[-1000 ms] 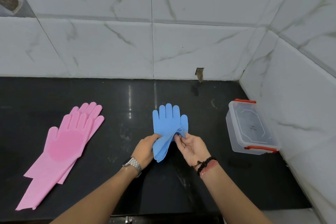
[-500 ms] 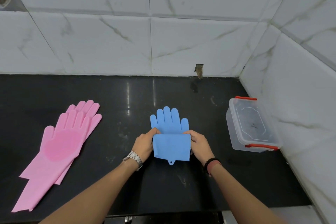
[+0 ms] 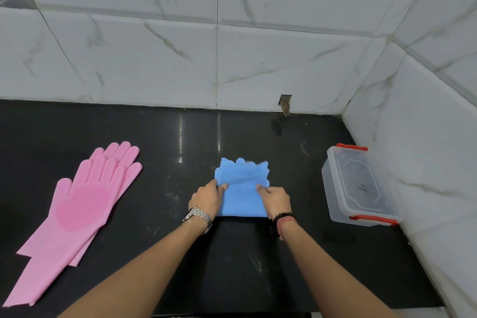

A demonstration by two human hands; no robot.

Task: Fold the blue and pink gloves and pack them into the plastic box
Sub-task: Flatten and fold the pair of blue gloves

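The blue gloves (image 3: 242, 199) lie folded on the black counter (image 3: 160, 152) in the middle, with a blurred upper flap and fingertips showing along the far edge. My left hand (image 3: 207, 197) pinches the fold's left side and my right hand (image 3: 275, 199) pinches its right side. The pink gloves (image 3: 77, 204) lie flat and stacked at the left, fingers pointing away from me. A clear plastic box (image 3: 361, 186) with red latches stands at the right, its lid on.
White marble tile walls (image 3: 216, 59) close the counter at the back and on the right, just behind the box. A chipped hole (image 3: 285, 103) marks the back wall's base. The counter's front edge runs below my forearms.
The cuff end was folded up over the palm, and now the blue gloves' finger part is being turned over the fold. Both hands moved inward onto the top of the bundle.
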